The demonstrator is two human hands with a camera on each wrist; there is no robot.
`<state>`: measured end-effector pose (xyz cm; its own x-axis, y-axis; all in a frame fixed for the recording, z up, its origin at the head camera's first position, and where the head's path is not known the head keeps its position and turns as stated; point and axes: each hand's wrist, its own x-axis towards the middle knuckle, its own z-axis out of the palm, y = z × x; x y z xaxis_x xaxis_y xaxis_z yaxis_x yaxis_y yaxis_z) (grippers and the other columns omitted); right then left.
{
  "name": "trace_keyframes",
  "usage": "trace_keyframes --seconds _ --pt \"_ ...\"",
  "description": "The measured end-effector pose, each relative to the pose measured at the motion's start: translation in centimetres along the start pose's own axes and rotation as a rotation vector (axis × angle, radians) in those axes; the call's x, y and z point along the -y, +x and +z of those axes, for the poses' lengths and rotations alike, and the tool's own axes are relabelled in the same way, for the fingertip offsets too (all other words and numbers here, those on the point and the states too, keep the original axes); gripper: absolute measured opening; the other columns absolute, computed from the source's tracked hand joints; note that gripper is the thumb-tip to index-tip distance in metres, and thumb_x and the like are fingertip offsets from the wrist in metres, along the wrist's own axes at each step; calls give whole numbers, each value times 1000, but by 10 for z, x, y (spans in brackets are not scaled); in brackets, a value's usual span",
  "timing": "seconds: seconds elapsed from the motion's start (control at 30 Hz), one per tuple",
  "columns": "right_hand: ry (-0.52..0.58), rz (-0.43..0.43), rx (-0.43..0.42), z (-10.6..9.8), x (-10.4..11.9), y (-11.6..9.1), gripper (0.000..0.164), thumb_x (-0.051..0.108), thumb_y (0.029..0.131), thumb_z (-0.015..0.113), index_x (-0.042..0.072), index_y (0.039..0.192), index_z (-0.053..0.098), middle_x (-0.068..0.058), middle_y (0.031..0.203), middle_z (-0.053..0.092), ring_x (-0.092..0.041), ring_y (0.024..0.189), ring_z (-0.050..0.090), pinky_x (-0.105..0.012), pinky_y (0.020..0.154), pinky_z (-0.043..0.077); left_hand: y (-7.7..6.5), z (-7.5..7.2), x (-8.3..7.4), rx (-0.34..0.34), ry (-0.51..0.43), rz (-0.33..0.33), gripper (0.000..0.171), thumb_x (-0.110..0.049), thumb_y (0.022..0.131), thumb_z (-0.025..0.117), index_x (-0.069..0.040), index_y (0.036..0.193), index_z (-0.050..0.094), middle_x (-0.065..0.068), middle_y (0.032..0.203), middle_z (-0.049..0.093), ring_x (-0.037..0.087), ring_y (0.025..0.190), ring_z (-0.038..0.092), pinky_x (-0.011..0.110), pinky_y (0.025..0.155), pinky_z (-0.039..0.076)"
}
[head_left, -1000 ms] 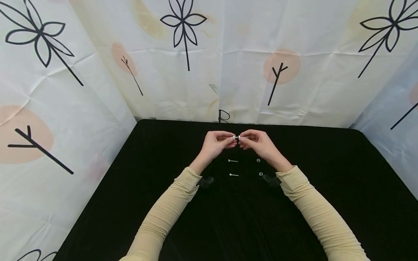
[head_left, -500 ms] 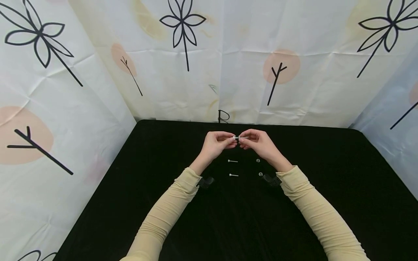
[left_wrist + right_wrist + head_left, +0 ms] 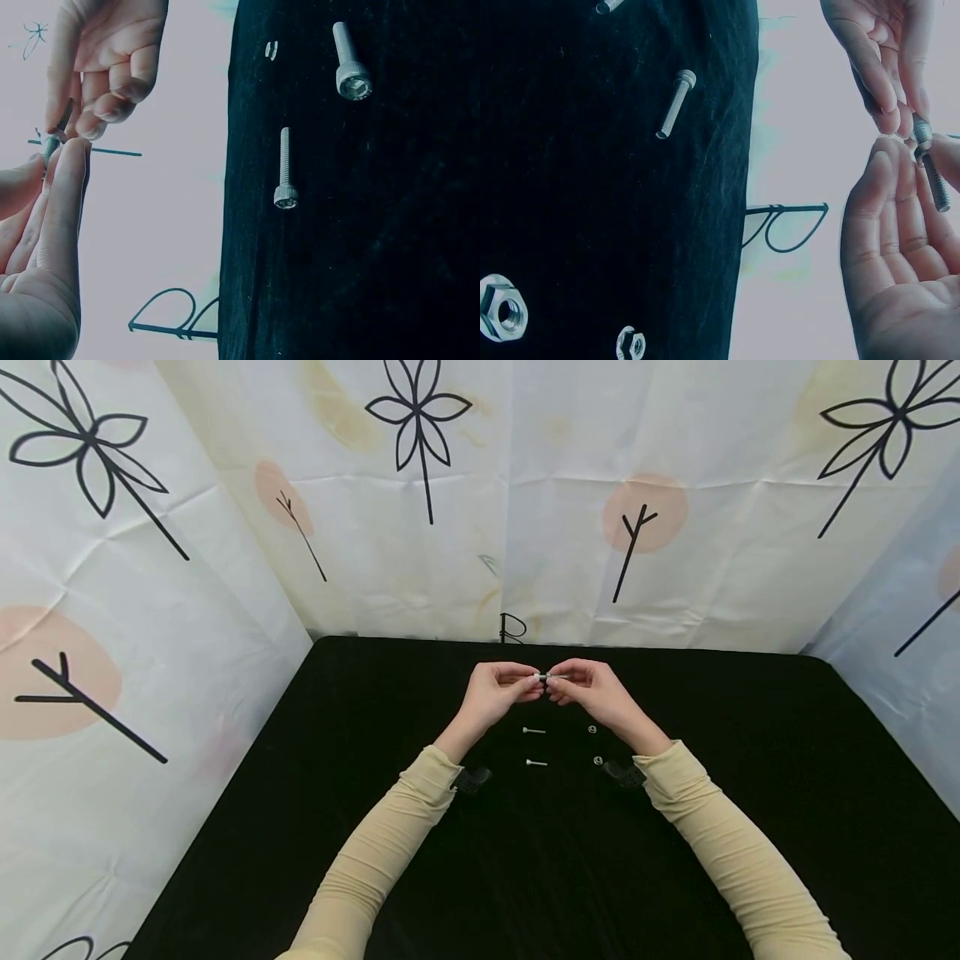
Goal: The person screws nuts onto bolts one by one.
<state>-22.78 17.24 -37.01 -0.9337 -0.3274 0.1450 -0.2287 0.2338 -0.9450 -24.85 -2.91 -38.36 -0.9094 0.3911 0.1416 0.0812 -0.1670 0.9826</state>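
Both hands meet over the far part of the black table. My left hand (image 3: 495, 689) pinches a silver socket-head bolt (image 3: 936, 184) near its head end, and its fingertips hide the head. With thumb and fingertips, my right hand (image 3: 588, 685) pinches a small nut (image 3: 921, 153) around the bolt's shank. The threaded end sticks out past the nut, toward the right palm. Nearer the body, two more socket-head bolts (image 3: 535, 730) (image 3: 286, 166) lie on the cloth, one in front of the other. To their right lie two hex nuts (image 3: 592, 728) (image 3: 504, 309).
A black cloth (image 3: 480, 860) covers the table. Its far edge meets a pale curtain (image 3: 555, 560) printed with flowers and leaves, which also rises along the left and right sides. A dark wrist device (image 3: 472, 778) sits at each cuff, close to the loose hardware.
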Motion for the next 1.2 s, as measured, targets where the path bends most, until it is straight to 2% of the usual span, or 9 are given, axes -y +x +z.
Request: trace_keyframes --seconds 0.1,0.2,0.37,0.53,0.63,0.73,0.87,1.0,1.2 --pt "1 22 -5 0 0 0 30 18 96 61 -6 114 58 -26 101 64 -29 85 66 -47 78 57 0 0 -1 -3 3 1 19 0 91 63 11 107 66 22 98 69 26 88 70 37 80 58" --pt "21 9 -14 0 -1 -1 31 13 94 63 -6 117 55 -25 102 64 -34 87 65 -49 79 56 1 1 0 1 -1 -1 20 0 91 63 12 107 65 23 98 69 27 89 70 37 80 58" --pt "13 -1 -17 -2 0 -1 26 13 94 63 -6 112 58 -25 102 64 -40 90 63 -49 80 56 3 2 3 15 -2 -9 24 -2 91 63 13 110 64 23 100 68 29 92 69 37 81 58" --pt "-9 45 -22 -2 1 -1 30 20 96 61 -4 114 62 -25 102 65 -32 88 65 -48 80 56 4 1 3 20 -9 -29 27 -2 92 62 15 113 62 25 103 67 31 95 67 40 84 57" --pt "23 23 -20 -2 1 -2 32 13 95 62 -5 121 56 -25 104 64 -31 88 65 -52 81 55 3 1 2 14 -15 -27 27 -1 92 62 15 113 61 26 102 67 31 94 68 41 84 56" --pt "48 -13 -18 -1 1 -2 31 6 93 63 -7 119 54 -24 106 63 -30 89 66 -53 82 54 3 1 0 8 -14 -18 26 -1 91 62 15 111 62 25 100 68 29 91 69 40 83 57" --pt "36 -6 -16 0 -1 -1 25 10 94 63 -8 111 59 -26 104 63 -31 89 66 -51 83 55 2 1 1 2 -7 -11 24 -1 90 64 14 109 64 23 98 68 28 90 69 38 81 58" --pt "16 20 -17 0 -2 0 27 15 96 61 -7 112 60 -28 102 64 -38 90 64 -50 81 56 1 0 3 -5 4 -4 22 -2 91 64 12 108 65 23 98 68 28 90 69 38 81 58" --pt "42 -7 -20 1 -2 0 27 6 93 63 -7 116 56 -24 105 63 -37 90 64 -50 81 55 1 0 2 -9 4 0 20 -1 91 63 11 106 66 22 96 69 27 88 70 37 79 58"
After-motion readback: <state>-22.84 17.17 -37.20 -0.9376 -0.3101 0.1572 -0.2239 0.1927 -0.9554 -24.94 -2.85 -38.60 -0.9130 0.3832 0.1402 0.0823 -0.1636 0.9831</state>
